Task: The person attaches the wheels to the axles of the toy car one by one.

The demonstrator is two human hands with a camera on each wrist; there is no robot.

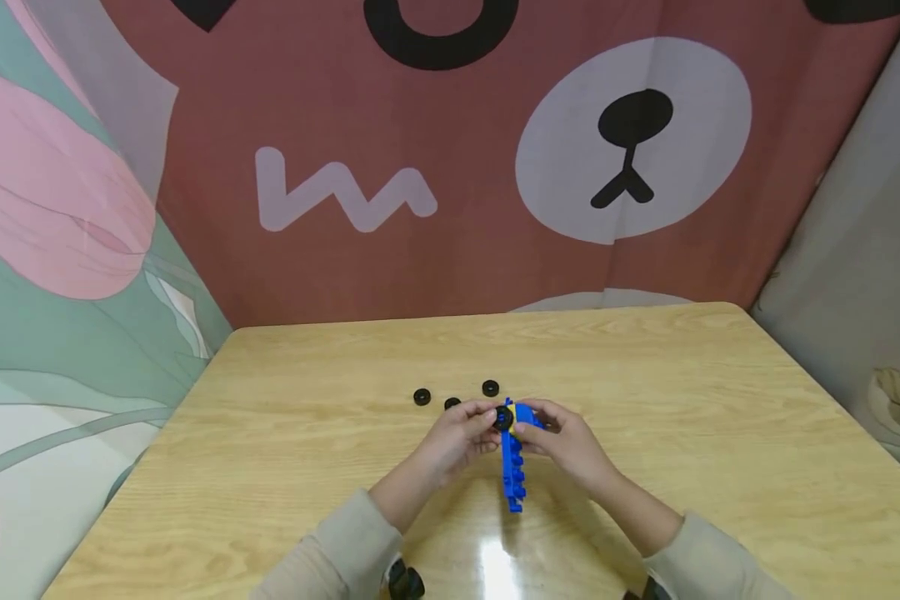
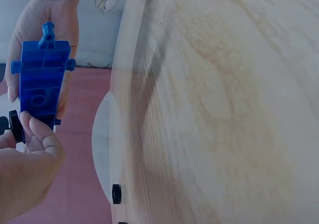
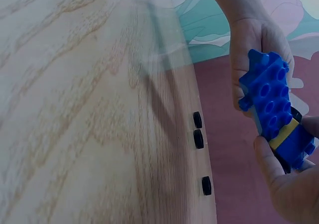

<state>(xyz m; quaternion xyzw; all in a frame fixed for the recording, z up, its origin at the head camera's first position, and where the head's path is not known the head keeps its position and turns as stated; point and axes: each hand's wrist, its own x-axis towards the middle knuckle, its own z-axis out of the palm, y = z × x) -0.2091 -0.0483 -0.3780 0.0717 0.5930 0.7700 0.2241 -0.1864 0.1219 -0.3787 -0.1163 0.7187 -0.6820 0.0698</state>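
Above the table, a blue studded toy car base (image 1: 513,475) is held lengthwise between the two hands. My right hand (image 1: 570,446) grips it at its far end, where a yellow piece (image 3: 284,133) and a blue brick (image 3: 295,145) sit on the studs. Between thumb and fingers, my left hand (image 1: 453,442) pinches a black toy wheel (image 1: 503,418) at the base's left side, near that same end. The left wrist view shows the smooth underside (image 2: 42,79) of the base, with short pegs sticking out on both sides.
Several loose black wheels lie on the wooden table (image 1: 307,467) beyond the hands, among them a left one (image 1: 422,397) and a right one (image 1: 491,388). A bear-print curtain (image 1: 480,250) hangs behind the far edge.
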